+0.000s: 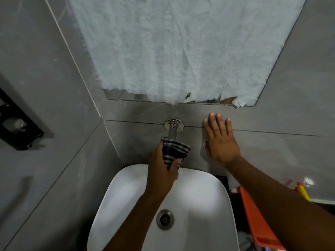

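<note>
A chrome tap (173,128) sticks out of the grey tiled wall above a white basin (126,192). My left hand (161,174) grips a dark checked cloth (175,151) wrapped around the front part of the tap; the spout end is hidden under the cloth. To the right of the tap, my right hand (220,140) lies flat against the wall tile with straight fingers, holding nothing.
A mirror covered with torn white paper (172,51) hangs above the tap. The basin has a metal drain (165,219). A black holder (16,127) is fixed on the left wall. An orange plastic object (255,218) and yellow items (303,193) sit right of the basin.
</note>
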{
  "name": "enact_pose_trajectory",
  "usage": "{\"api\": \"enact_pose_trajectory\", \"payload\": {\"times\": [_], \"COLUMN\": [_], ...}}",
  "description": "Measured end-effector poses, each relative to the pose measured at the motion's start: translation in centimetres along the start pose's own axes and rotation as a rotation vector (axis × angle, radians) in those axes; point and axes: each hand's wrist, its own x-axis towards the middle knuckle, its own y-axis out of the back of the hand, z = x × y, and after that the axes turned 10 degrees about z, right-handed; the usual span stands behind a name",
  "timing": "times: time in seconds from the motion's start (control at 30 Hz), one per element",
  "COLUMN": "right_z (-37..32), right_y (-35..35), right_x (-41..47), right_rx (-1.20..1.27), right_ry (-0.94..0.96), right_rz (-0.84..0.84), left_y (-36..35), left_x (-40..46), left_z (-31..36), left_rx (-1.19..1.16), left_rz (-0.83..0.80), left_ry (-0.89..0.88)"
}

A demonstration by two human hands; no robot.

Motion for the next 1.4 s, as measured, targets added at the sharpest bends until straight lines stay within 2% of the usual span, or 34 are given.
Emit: {"api": "enact_pose_trajectory", "payload": {"times": [0.1, 0.23, 0.3, 0.43, 0.53, 0.63, 0.73, 0.83, 0.9, 0.97, 1.0, 1.07, 1.13, 1.3, 1.33, 1.4], "right_z": [0.1, -0.2, -0.2, 0.1, 0.3, 0.3, 0.2, 0.0, 0.1, 0.2, 0.1, -0.4, -0.9, -0.9, -0.8, -0.9], "right_y": [0.2, 0.3, 0.4, 0.6, 0.6, 0.4, 0.2, 0.1, 0.0, -0.1, -0.1, -0.1, -0.2, -0.1, 0.1, 0.3], "right_x": [-0.1, 0.0, 0.1, -0.1, -0.1, -0.2, -0.2, -0.2, -0.3, -0.2, -0.1, 0.0, 0.0, 0.0, 0.0, 0.0], "right_rx": [0.009, 0.010, 0.011, 0.006, -0.009, -0.009, -0.008, 0.006, 0.007, 0.008, 0.013, 0.023, 0.032, 0.051, 0.053, 0.066], "right_ry": [0.004, -0.008, -0.014, -0.004, 0.005, -0.001, 0.000, -0.013, -0.016, -0.009, -0.014, -0.042, -0.066, -0.066, -0.067, -0.072], "right_rz": [-0.005, -0.012, -0.008, -0.028, -0.029, -0.038, -0.042, -0.044, -0.032, -0.032, -0.032, -0.027, -0.002, 0.002, -0.006, -0.022], "left_y": [0.8, 1.1, 0.8, -0.3, -0.1, 0.4, 0.3, -1.4, -2.9, -4.2, -4.6, -4.7, -3.8, 0.0, 0.1, 0.2], "left_x": [-1.5, -1.9, -1.8, -0.8, -0.2, 1.5, 5.0, 8.6, 10.3, 11.1, 11.2, 10.4, 8.2, 0.4, -0.6, -0.6], "left_z": [-1.9, -2.7, -2.6, -1.3, -0.6, 0.6, 3.5, 6.7, 7.3, 7.2, 6.9, 6.3, 5.1, 1.4, 1.0, 0.8], "left_rx": [-0.349, -1.061, -1.256, -1.281, -1.101, -0.780, -0.373, -0.030, 0.379, 0.750, 0.820, 0.750, 0.537, 0.184, 0.102, -0.088], "left_rz": [-0.025, -0.215, -0.234, -0.166, -0.126, -0.141, -0.142, -0.244, -0.345, -0.329, -0.311, -0.303, -0.231, -0.076, -0.058, -0.077], "left_ry": [0.278, 0.752, 0.926, 1.047, 1.096, 1.019, 0.844, 0.534, 0.276, 0.104, 0.089, 0.198, 0.246, 0.039, 0.048, 0.201]}}
